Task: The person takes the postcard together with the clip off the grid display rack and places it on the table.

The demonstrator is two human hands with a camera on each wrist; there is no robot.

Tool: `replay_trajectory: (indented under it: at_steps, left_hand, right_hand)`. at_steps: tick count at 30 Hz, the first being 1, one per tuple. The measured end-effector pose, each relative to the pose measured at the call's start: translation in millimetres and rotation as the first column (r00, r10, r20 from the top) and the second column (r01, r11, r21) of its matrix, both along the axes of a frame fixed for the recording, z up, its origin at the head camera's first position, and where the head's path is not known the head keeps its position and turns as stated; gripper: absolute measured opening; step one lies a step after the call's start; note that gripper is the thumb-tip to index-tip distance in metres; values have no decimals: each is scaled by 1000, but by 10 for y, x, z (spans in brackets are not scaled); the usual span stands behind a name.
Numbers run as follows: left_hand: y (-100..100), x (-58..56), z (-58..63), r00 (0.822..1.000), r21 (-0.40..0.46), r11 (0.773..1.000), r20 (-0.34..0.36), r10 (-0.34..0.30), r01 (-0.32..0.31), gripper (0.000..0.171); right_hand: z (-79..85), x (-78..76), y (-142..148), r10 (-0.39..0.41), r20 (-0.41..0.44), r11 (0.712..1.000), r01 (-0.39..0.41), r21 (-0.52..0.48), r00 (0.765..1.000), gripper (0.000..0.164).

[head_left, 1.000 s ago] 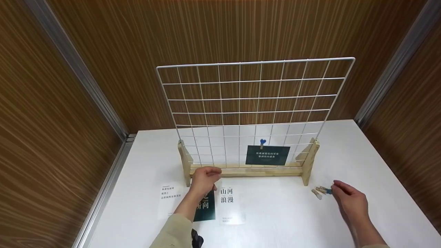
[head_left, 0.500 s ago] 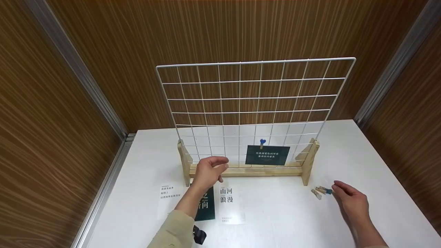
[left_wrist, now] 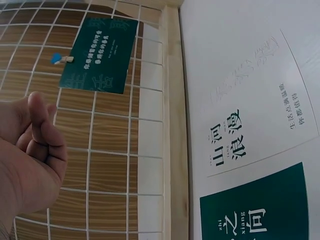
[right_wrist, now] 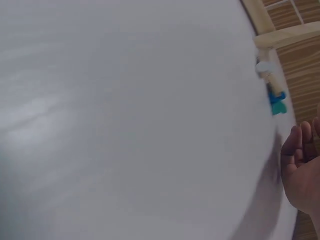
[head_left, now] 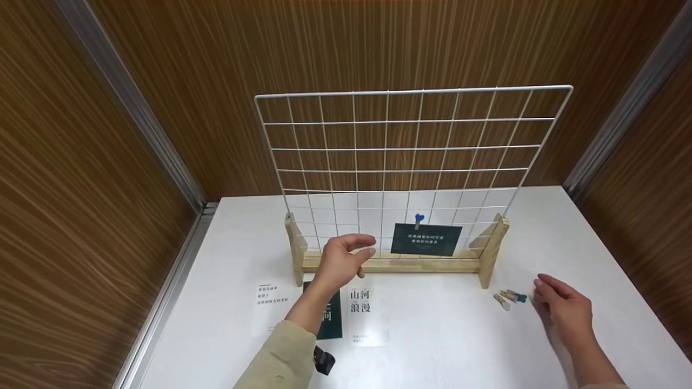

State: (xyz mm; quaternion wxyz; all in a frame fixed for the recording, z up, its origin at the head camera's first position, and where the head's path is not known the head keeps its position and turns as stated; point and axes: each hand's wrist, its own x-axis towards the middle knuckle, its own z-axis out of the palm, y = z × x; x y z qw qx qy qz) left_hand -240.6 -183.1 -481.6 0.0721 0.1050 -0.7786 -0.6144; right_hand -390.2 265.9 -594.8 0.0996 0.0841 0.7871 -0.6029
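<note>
My left hand [head_left: 341,263] hovers in front of the lower part of the white wire grid [head_left: 384,171], thumb and forefinger apart, holding nothing. To its right, a dark green card [head_left: 427,240] hangs on the grid from a small wooden clothespin [head_left: 419,219] with a blue heart. Several more small clothespins [head_left: 509,297] lie together on the table at the right. Just right of them is my right hand [head_left: 569,312], fingers loosely bent around nothing. The right wrist view shows the same hand beside a teal-ended clothespin [right_wrist: 278,107].
A wooden stand [head_left: 392,266] with two upright feet carries the grid. On the table at front left lie a green card [head_left: 332,328], partly behind my left forearm, and white printed cards [head_left: 362,323] either side of it. Wood-grain panels [head_left: 411,43] enclose the table.
My left hand has risen from above the table cards and shifted right, toward the hanging card. My right hand has drawn slightly away from the clothespins. The head view has shifted a little.
</note>
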Motion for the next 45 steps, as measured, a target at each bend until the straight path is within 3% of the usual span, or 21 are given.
replay_trajectory:
  at_steps: [6, 15, 22, 28, 45]
  left_hand:
    - [56, -39, -6, 1000, 14, 1000, 5, -16, 16, 26]
    - [160, -142, 47, 999, 21, 999, -39, -34, 35, 28]
    - [235, -249, 93, 997, -22, 999, -73, -27, 26, 34]
    - [289, -346, 140, 997, -62, 998, -72, -36, 31, 36]
    - [324, -576, 196, 993, -210, 972, -24, -116, 109, 43]
  right_hand:
    - [329, 27, -120, 91, -206, 994, -100, -37, 974, 41]
    - [829, 117, -581, 229, -415, 974, -203, 105, 881, 40]
    - [1134, 193, -939, 360, -440, 933, -312, 181, 823, 41]
    - [1291, 246, -1175, 413, -457, 909, -384, 161, 788, 35]
    - [1451, 215, -1580, 492, -493, 870, -432, 240, 717, 30]
